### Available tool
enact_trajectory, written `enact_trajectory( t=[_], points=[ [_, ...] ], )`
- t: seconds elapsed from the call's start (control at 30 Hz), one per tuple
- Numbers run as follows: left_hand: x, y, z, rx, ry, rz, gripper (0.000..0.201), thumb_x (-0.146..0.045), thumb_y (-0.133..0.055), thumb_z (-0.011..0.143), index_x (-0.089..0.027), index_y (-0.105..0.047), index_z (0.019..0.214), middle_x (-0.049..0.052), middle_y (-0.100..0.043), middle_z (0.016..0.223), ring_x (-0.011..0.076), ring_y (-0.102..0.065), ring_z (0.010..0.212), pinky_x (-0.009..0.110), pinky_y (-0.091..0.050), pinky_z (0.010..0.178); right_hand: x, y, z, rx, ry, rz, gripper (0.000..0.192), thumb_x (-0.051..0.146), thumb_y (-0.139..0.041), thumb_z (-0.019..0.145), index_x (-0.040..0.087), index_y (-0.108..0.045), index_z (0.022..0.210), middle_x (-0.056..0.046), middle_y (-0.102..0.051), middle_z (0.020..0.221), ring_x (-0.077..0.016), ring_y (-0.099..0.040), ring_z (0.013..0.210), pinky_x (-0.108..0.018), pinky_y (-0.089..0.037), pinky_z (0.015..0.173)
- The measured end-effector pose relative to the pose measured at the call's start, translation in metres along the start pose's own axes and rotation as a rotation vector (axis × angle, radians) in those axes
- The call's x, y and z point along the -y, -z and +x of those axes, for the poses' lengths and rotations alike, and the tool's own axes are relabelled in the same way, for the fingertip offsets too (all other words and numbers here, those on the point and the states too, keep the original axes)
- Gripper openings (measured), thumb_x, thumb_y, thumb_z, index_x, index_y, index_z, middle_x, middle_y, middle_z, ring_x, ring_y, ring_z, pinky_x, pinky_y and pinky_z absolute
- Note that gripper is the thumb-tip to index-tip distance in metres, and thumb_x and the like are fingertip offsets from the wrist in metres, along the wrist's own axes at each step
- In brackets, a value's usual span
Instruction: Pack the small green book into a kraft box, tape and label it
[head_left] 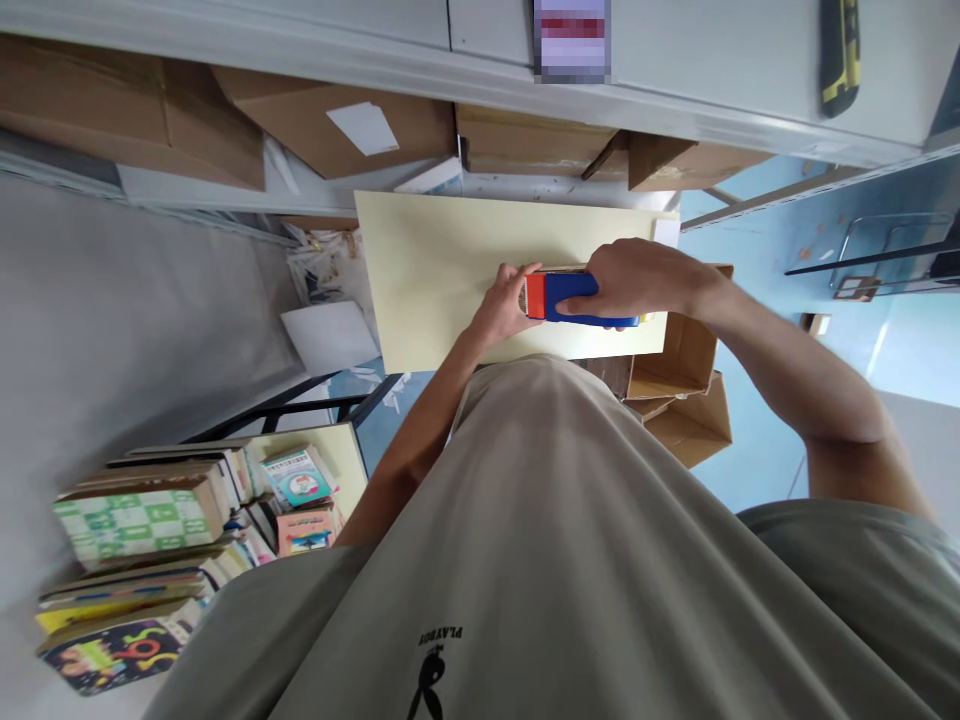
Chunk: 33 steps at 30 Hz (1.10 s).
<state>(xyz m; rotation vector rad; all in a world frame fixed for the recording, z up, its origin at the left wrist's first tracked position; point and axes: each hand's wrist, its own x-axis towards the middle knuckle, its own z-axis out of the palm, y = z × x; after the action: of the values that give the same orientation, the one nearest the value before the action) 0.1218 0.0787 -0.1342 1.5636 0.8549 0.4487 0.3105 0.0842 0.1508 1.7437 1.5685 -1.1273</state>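
Observation:
A long blue object with an orange end is held level above the pale yellow board. A narrow whitish edge runs beside the orange part, and a brown strip shows along its far side; its exact kind is not clear. My left hand grips the orange end, thumb on the near side and fingers on the far side. My right hand is wrapped over the blue part from the right, the thumb lying along its top. Fingertips show below its near edge.
Cardboard boxes line the shelf beyond the board. A black and yellow utility knife lies on the upper grey surface. Open cartons stand at the right. Stacked books fill the lower left, with white paper nearby.

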Motion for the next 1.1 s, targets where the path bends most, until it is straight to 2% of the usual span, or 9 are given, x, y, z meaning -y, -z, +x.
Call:
enact_trajectory(
  t=[0.13,0.2,0.27,0.4,0.57,0.73,0.97,1.03,1.1],
  points=[
    [0.002,-0.008,-0.001,-0.079,0.038,-0.009,0.031,-0.034,-0.105,0.095,-0.024,-0.08,0.108,0.012,-0.064,0.123,0.037,-0.079,0.12,0.05,-0.069,0.106,0.0,-0.001,0.001,-0.02,-0.004,-0.032,0.065,0.084,-0.076,0.099,0.02,-0.088,0.105,-0.015,-0.076,0.076,-0.0373,-0.079,0.089,-0.044,-0.054,0.077],
    [0.008,-0.013,0.0,-0.113,0.06,-0.002,0.03,-0.024,-0.104,0.091,-0.025,-0.074,0.092,0.011,-0.063,0.118,0.0376,-0.08,0.116,0.052,-0.07,0.101,0.001,0.0,0.002,-0.033,-0.005,-0.044,0.065,0.083,-0.077,0.099,0.019,-0.088,0.106,-0.016,-0.076,0.078,-0.039,-0.079,0.092,-0.044,-0.054,0.078],
    [0.014,-0.018,0.003,-0.135,0.066,0.018,0.035,-0.014,-0.103,0.086,-0.025,-0.07,0.087,0.01,-0.063,0.115,0.0365,-0.079,0.111,0.054,-0.07,0.102,-0.001,0.0,0.003,-0.036,0.004,-0.034,0.065,0.083,-0.077,0.1,0.019,-0.087,0.107,-0.016,-0.076,0.079,-0.0397,-0.078,0.093,-0.045,-0.055,0.079],
    [0.025,-0.025,0.007,-0.159,0.076,0.038,0.035,-0.003,-0.099,0.081,-0.023,-0.078,0.1,0.008,-0.066,0.114,0.0292,-0.075,0.103,0.052,-0.067,0.111,-0.022,0.002,0.006,-0.005,-0.003,-0.01,0.068,0.085,-0.077,0.1,0.019,-0.087,0.105,-0.015,-0.076,0.078,-0.0376,-0.078,0.09,-0.044,-0.056,0.078],
    [0.032,-0.023,0.01,-0.125,0.072,0.038,0.04,-0.005,-0.097,0.084,-0.023,-0.084,0.117,0.006,-0.067,0.118,0.021,-0.07,0.097,0.046,-0.065,0.118,-0.074,-0.005,0.018,0.044,-0.07,-0.034,0.073,0.093,-0.08,0.094,0.02,-0.087,0.096,-0.013,-0.075,0.07,-0.0353,-0.077,0.078,-0.047,-0.057,0.074],
    [0.035,-0.015,0.011,-0.073,0.08,0.031,0.049,-0.004,-0.1,0.08,-0.023,-0.084,0.122,0.006,-0.066,0.119,0.0215,-0.071,0.104,0.043,-0.067,0.116,-0.109,-0.022,0.044,0.099,-0.17,0.035,0.077,0.095,-0.086,0.087,0.02,-0.09,0.102,-0.014,-0.08,0.075,-0.0357,-0.08,0.08,-0.047,-0.061,0.078],
    [0.041,-0.01,0.007,-0.084,0.091,0.042,0.054,-0.005,-0.103,0.077,-0.024,-0.085,0.125,0.006,-0.067,0.121,0.0209,-0.073,0.103,0.041,-0.071,0.108,-0.13,-0.049,0.084,0.156,-0.193,0.079,0.074,0.091,-0.093,0.083,0.019,-0.089,0.102,-0.012,-0.079,0.072,-0.0331,-0.08,0.075,-0.046,-0.064,0.076],
    [0.04,-0.008,0.003,-0.079,0.095,0.096,0.056,-0.007,-0.103,0.08,-0.025,-0.084,0.131,0.008,-0.068,0.126,0.0236,-0.075,0.107,0.044,-0.071,0.112,-0.133,-0.054,0.09,0.135,-0.186,0.073,0.072,0.088,-0.094,0.083,0.019,-0.088,0.102,-0.012,-0.078,0.071,-0.0337,-0.081,0.076,-0.046,-0.065,0.077],
    [0.033,-0.009,-0.003,-0.088,0.086,0.194,0.06,-0.015,-0.104,0.084,-0.025,-0.083,0.14,0.012,-0.071,0.137,0.0313,-0.077,0.123,0.052,-0.066,0.123,-0.136,-0.058,0.094,0.085,-0.155,0.06,0.071,0.086,-0.095,0.084,0.018,-0.088,0.104,-0.012,-0.076,0.071,-0.0353,-0.082,0.08,-0.046,-0.065,0.078]
  ],
)
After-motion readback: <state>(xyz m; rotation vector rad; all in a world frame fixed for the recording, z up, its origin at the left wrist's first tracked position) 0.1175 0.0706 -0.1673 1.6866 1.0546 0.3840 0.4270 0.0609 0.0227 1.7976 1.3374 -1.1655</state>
